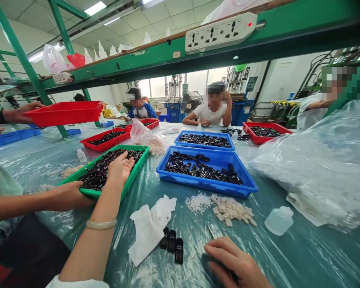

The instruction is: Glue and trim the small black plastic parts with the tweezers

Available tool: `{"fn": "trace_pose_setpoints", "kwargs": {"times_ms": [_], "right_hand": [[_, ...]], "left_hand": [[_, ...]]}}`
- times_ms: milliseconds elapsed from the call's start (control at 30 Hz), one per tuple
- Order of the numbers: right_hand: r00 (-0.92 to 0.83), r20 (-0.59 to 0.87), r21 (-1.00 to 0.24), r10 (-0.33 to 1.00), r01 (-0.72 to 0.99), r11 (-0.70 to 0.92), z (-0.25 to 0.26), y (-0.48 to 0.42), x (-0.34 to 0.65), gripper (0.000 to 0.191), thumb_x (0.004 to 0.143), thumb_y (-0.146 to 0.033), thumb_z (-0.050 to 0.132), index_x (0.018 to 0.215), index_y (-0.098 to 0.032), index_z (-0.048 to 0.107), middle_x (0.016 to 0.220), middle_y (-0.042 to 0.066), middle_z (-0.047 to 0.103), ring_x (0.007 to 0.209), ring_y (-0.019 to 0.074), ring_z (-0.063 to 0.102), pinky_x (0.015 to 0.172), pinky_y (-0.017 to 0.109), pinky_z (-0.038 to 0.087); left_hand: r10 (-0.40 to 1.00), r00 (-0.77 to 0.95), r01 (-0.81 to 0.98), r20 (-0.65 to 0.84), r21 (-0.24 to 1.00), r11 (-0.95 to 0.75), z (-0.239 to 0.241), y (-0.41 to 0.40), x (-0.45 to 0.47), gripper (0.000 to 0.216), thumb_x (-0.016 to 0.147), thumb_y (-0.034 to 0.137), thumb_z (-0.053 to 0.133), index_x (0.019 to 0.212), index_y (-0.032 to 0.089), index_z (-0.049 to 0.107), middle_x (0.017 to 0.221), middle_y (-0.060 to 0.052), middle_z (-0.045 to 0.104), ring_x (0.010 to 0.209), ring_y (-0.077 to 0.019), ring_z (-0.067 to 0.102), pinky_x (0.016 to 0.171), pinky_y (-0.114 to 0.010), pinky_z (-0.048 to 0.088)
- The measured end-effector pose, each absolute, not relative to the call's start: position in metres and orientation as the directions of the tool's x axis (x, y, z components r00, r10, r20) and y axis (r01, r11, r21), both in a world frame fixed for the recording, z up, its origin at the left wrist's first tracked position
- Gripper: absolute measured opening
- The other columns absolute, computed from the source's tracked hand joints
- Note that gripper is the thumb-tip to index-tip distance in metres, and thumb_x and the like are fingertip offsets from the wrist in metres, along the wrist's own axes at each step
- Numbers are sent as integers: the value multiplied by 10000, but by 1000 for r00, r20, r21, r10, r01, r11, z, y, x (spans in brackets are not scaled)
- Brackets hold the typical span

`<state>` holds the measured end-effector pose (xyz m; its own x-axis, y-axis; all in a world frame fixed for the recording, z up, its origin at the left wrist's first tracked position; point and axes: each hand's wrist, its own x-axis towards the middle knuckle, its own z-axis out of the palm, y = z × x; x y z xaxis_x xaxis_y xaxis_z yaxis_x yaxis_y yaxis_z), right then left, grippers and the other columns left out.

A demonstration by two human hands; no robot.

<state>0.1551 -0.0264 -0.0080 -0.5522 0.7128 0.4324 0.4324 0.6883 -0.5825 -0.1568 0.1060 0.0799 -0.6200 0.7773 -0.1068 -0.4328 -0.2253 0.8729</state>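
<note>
My left hand [120, 167], with a pale bangle on its wrist, is over the green tray [142, 170] heaped with small glossy black parts [100, 171]. Its fingers are loosely apart and nothing shows in them. A co-worker's hand [69, 196] grips the tray's near left corner. At the lower right, my right hand [235, 260] is closed around a thin pointed metal tool [210, 232]; most of the tool is hidden by the fingers. Three black parts [171, 242] lie between my arms beside a crumpled white cloth [151, 226].
Blue trays [204, 184] of black parts stand ahead, near small white pieces [199, 203] and beige pieces [232, 210]. A squeeze bottle [279, 221] and a large plastic bag [321, 160] are right. Another person's hand holds a red tray [66, 113] at left. A green shelf beam [156, 54] crosses above.
</note>
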Motion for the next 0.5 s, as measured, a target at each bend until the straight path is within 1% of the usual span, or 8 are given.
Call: {"fn": "trace_pose_setpoints", "kwargs": {"times_ms": [67,133,233,333,367,400,433,500], "right_hand": [[-544,436,-584,717,435,685,-7,-28,155,185,848,-139,479,943,-208,622,883,78,647,788,158,639,683,224,525],[-531,455,-572,715,441,692,-6,-28,155,186,853,-137,463,941,-203,613,872,76,644,772,152,635,666,223,519],[-512,504,-529,696,453,717,-7,-26,157,170,854,-135,448,903,-192,600,827,70,639,735,150,624,627,230,506],[-510,559,-430,654,496,755,0,-27,158,163,841,-114,451,767,-176,583,757,54,629,677,142,594,593,243,474],[-511,587,-369,628,521,769,5,-29,158,179,833,-109,459,706,-172,569,733,49,625,654,141,580,588,254,461],[-510,619,-297,597,552,779,13,-32,157,202,823,-107,472,647,-168,550,710,45,621,635,141,565,582,268,445],[-509,657,-214,556,581,785,23,-36,156,236,814,-111,487,588,-166,523,688,45,617,609,140,545,578,285,430],[-514,727,-63,456,611,789,45,-48,154,292,799,-119,516,513,-169,486,594,31,580,565,140,508,548,298,391]], "left_hand": [[828,-557,-384,-64,904,-188,76,97,-140,222,842,164,518,1062,133,520,973,-63,591,797,-122,601,696,-260,506],[894,-448,-320,-23,937,-136,72,83,-120,269,788,115,566,1053,139,529,914,-68,618,787,-121,616,715,-245,497],[979,-205,-166,-12,986,-23,66,54,-93,268,680,188,694,923,109,616,826,-89,659,730,-159,619,651,-249,489],[997,33,52,-65,997,63,58,23,-77,254,599,234,747,785,80,668,636,-62,639,545,-145,548,510,-235,415],[989,132,274,-61,961,22,55,13,-75,249,666,302,690,820,107,671,656,-44,634,566,-139,537,523,-230,400],[984,177,458,-34,888,-52,51,5,-73,253,717,345,632,846,131,668,673,-32,625,593,-140,530,540,-232,388],[978,207,595,-18,796,-111,47,-3,-72,261,745,367,589,859,145,663,666,-22,610,597,-141,519,550,-237,375],[966,256,740,-31,650,-176,38,-15,-71,255,771,367,539,887,167,646,681,-11,591,595,-140,502,569,-246,365]]}}
